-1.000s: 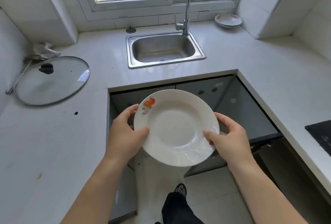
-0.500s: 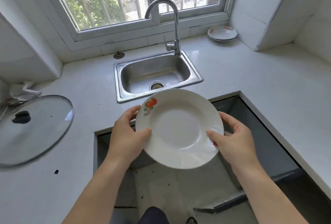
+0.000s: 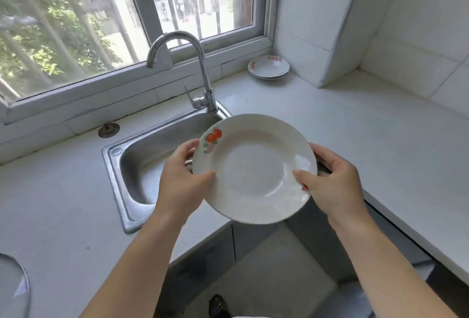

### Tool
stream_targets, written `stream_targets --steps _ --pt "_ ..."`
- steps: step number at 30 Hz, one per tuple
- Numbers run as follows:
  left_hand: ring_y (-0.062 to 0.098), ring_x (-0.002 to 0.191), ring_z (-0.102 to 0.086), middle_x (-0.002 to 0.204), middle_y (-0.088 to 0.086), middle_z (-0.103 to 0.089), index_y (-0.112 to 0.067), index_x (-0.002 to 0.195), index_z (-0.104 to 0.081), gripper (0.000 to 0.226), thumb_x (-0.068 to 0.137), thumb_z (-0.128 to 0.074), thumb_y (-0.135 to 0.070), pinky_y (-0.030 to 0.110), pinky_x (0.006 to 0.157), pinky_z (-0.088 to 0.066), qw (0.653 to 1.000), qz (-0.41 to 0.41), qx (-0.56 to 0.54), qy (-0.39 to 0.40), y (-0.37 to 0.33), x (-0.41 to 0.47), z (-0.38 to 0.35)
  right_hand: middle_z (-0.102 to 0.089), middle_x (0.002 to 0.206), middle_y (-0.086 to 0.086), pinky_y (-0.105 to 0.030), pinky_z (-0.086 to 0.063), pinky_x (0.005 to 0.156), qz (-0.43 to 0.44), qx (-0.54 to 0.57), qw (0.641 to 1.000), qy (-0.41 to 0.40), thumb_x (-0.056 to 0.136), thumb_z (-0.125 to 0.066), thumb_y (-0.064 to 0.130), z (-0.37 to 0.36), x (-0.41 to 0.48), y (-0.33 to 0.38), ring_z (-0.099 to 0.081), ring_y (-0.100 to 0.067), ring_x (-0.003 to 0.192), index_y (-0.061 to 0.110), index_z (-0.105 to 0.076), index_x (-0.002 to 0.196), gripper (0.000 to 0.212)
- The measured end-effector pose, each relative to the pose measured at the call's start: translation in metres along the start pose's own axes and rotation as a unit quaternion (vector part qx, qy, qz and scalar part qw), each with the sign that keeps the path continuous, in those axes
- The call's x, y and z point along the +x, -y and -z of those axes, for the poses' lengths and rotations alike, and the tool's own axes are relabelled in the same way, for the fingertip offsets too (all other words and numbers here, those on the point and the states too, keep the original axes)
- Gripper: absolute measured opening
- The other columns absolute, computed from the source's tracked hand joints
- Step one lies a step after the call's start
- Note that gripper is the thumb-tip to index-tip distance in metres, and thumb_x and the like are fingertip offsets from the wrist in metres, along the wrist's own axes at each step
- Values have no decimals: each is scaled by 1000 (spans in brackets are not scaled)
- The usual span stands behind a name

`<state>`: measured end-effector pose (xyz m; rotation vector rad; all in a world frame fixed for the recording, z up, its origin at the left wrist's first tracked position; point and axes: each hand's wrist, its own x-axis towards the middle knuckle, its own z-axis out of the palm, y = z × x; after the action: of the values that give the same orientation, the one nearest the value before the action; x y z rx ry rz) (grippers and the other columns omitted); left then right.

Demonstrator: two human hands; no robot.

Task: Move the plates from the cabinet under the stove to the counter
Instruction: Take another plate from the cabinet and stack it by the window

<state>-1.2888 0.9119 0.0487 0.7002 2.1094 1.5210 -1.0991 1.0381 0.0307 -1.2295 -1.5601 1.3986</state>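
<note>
Your left hand (image 3: 180, 180) and right hand (image 3: 335, 183) grip the plate (image 3: 254, 168) by opp. rims, fingers clamped on it, held in the air over the sink's (image 3: 142, 165) right edge & bench (image 3: 380, 140); sink looks empty. Two more plates (image 3: 269, 67) sit stacked in the back corner. Vs 0.5 s ago, plate's further fwd, nearer that stack.

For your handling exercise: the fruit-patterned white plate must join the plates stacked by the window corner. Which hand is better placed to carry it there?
Probably the right hand: it grips the fruit-patterned white plate on the side nearer the stacked white plates.
</note>
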Motion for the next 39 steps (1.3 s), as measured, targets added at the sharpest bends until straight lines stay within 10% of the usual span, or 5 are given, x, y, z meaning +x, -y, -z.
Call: stream_targets --steps 5,10,19,26,39 --pt "-9 65 -60 107 -9 -61 -27 117 -58 58 68 -64 4 12 46 -47 999 -6 -10 44 2 47 -1 -68 85 28 -31 -58 64 -8 6 999 -36 71 -72 1 -17 22 4 -67 -4 68 27 -63 115 52" --pt "3 69 -65 110 -9 -61 -28 119 -57 60 68 -64 2 31 61 -56 997 -3 -17 70 1 81 -20 -64 80 36 -24 -55 56 -13 -1 998 -63 71 -72 0 -17 50 6 -66 -2 64 29 -63 112 51" --pt "2 67 -63 98 -20 -60 -32 110 -58 55 68 -62 4 10 51 -48 997 -10 19 78 -11 161 -80 -62 112 16 -21 -53 53 -46 -2 997 -65 72 -72 4 -15 150 -8 -66 0 67 27 -61 119 54" --pt "-17 68 -57 97 -19 -59 -21 117 -57 56 69 -61 6 3 51 -42 998 14 34 46 -29 242 -148 -66 89 29 -18 -52 52 -79 2 997 -12 71 -71 2 0 268 -6 -68 -3 67 30 -63 112 51" --pt "17 82 -62 104 -24 -59 -35 115 -53 55 70 -56 -4 21 67 -46 993 31 110 -7 -64 372 -251 -69 92 19 -21 -48 51 -73 -42 995 51 69 -67 2 3 460 0 -65 -9 57 31 -63 110 51"
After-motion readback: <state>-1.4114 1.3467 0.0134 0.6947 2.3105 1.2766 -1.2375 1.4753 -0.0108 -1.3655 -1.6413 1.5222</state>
